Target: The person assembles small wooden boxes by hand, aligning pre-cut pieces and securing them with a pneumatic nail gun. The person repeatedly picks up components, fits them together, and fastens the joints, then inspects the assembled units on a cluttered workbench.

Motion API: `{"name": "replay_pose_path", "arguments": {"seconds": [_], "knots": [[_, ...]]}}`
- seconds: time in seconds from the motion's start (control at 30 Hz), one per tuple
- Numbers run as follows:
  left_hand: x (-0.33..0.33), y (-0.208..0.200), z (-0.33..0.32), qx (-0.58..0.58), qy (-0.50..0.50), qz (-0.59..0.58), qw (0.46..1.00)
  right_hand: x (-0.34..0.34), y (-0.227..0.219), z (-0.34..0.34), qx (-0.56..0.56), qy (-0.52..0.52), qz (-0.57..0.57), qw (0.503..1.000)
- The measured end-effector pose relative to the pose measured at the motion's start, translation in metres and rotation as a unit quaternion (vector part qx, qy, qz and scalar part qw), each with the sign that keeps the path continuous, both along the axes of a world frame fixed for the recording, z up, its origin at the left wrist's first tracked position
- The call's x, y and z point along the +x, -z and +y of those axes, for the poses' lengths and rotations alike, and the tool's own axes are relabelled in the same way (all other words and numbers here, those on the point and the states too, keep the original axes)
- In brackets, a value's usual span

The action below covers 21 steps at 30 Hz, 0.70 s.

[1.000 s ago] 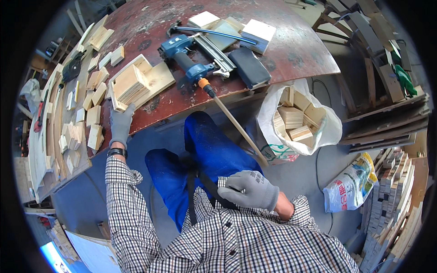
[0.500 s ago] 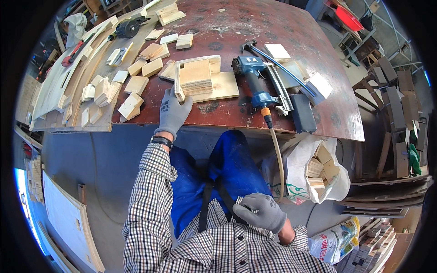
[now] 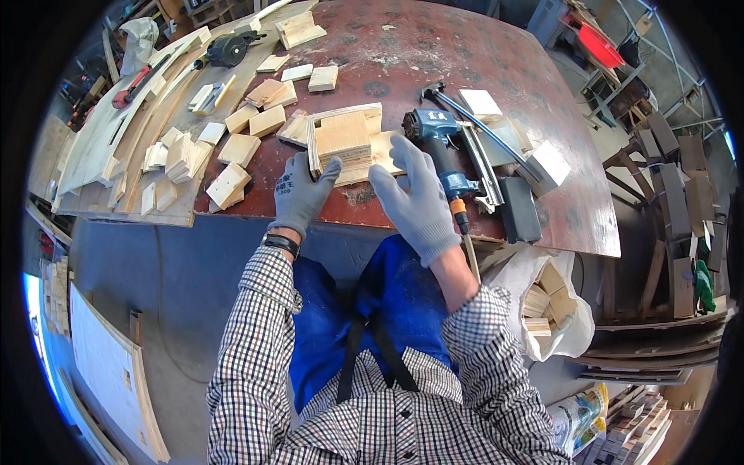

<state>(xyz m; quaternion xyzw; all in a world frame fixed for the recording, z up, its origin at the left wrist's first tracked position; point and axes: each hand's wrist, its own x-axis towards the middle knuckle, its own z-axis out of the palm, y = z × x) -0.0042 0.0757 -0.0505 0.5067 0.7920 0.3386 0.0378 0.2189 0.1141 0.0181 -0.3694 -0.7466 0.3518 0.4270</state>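
Observation:
A stack of square plywood blocks [image 3: 343, 138] sits on a flat board [image 3: 383, 150], framed by upright wooden strips [image 3: 359, 113] along its left and far sides. My left hand [image 3: 301, 194], in a grey glove, is at the near left corner of this wood. Its thumb stretches away from the fingers toward the stack's near face; some fingertips are hidden. Just right of the stack, my gloved right hand [image 3: 418, 201] is open, fingers spread and holding nothing. It overlaps the board's right part; contact cannot be told. Beside it lies a blue nail gun [image 3: 435, 128].
A hammer [image 3: 484, 120] lies right of the nail gun, by pale blocks [image 3: 549, 161]. Loose blocks [image 3: 239, 149] and a circular saw [image 3: 227, 49] are on the left. A hose [image 3: 470, 260] drops past a white sack [image 3: 577, 329] of wood pieces below the red tabletop [image 3: 457, 46].
My right hand has risen from my lap to the tabletop beside the stack and opened. My left thumb has spread away from the strip's near end, toward the stack.

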Motion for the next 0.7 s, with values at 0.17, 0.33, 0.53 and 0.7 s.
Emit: {"name": "replay_pose_path", "arguments": {"seconds": [0.17,0.33,0.53,0.7], "knots": [[0.012,-0.008,0.007,-0.019,-0.027,0.026,0.999,-0.047,0.028,0.065,0.104,0.000,-0.151,0.983],[0.016,-0.004,0.005,0.011,-0.038,0.020,0.999,-0.058,0.047,0.075,0.107,-0.042,-0.122,0.986],[0.015,-0.004,0.004,0.066,-0.025,0.018,0.997,-0.057,0.036,0.068,0.189,-0.011,-0.221,0.957],[0.015,-0.005,0.006,0.045,-0.031,0.002,0.999,-0.053,0.029,0.079,0.239,-0.025,-0.225,0.944]]}}
